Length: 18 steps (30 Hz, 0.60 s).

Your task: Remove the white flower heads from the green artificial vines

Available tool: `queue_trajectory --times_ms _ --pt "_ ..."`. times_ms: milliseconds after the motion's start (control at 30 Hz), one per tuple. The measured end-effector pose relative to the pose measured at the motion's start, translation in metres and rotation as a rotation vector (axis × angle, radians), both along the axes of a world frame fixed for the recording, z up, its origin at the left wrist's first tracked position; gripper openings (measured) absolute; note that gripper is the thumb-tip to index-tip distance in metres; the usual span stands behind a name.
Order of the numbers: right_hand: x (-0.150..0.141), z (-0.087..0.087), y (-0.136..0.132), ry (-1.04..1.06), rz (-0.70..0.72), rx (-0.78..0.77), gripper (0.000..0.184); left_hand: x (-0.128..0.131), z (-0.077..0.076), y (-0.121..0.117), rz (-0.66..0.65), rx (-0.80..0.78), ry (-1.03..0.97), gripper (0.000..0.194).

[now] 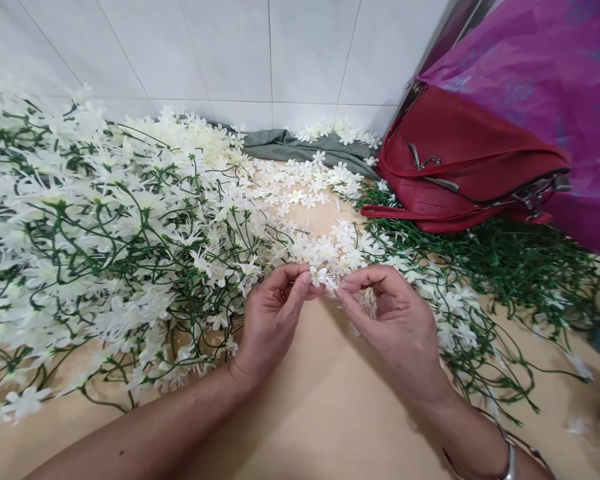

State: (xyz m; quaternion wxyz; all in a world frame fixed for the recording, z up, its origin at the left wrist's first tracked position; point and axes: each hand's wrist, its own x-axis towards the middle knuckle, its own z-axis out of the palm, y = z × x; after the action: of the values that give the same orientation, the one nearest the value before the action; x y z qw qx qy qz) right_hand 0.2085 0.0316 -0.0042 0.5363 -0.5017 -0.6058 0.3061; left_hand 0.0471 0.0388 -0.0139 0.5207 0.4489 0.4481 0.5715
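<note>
The fingers of the left hand (275, 313) pinch a small white flower (319, 275) above the table (300, 400), and those of the right hand (400, 327) close on the thin white strands (334, 283) at its side. Both forearms reach in from below, hands angled toward each other. White flowers with green stems (105, 233) are heaped at left; loose blossoms (300, 180) lie beyond, and a red bag (460, 160) sits at right.
</note>
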Motion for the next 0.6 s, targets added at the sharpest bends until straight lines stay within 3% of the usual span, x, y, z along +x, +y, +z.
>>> queue_trajectory --times_ms 300,600 --pt "0.0001 -0.0004 0.0011 0.092 0.065 -0.035 0.012 0.0017 -0.0007 0.0002 0.062 0.008 -0.034 0.019" --pt "-0.0051 -0.0019 -0.0007 0.119 0.060 -0.104 0.013 -0.0005 -0.0066 -0.0011 -0.008 0.061 0.066 0.011"
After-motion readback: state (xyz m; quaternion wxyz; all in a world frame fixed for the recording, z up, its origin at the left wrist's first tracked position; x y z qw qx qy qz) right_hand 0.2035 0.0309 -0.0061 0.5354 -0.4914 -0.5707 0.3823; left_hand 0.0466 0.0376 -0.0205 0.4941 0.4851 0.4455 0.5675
